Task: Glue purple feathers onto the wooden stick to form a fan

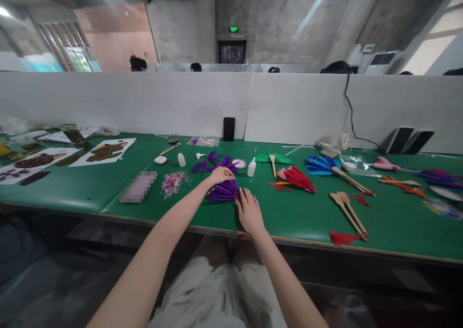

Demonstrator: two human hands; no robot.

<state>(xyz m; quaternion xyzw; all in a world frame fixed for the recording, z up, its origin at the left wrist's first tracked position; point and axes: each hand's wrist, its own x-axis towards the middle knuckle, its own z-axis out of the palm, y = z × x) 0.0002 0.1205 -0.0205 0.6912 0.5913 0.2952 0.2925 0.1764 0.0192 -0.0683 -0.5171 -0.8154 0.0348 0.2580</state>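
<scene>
A fan of purple feathers (224, 191) lies on the green table (90, 188) straight ahead of me. My left hand (220, 174) rests on its far edge with the fingers curled down over the feathers. My right hand (249, 211) lies flat on the near right side of the fan, fingers stretched out and pressing on it. Loose purple feathers (213, 163) lie just beyond the left hand. A small white glue bottle (251, 167) stands upright to the right of them, next to a round dish (239, 163).
Finished feather fans, green (272, 157), red (297, 178) and blue (320, 164), lie to the right with wooden handles (347, 212). A pile of confetti (174, 182) and a second white bottle (181, 160) sit left. A black phone (228, 129) leans on the white partition (144, 101).
</scene>
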